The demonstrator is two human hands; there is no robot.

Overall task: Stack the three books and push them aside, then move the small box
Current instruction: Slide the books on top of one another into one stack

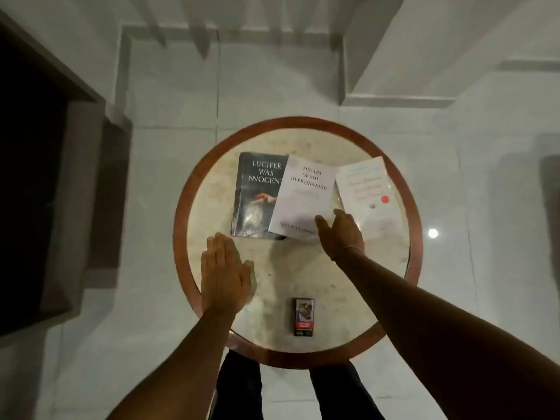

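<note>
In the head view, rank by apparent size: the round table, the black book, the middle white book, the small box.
1. round table
2-3. black book and middle white book: look alike, and their overlap hides part of the black one, so unranked
4. small box, despite sitting nearest the camera

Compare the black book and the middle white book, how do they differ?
The black book has a dark cover with white lettering; the white book has a pale cover with dark lettering. The white book overlaps the black book's right edge and is tilted. The right hand touches only the white book.

round table (194, 189), wood rim, pale top | white tiled floor (169, 95)
</note>
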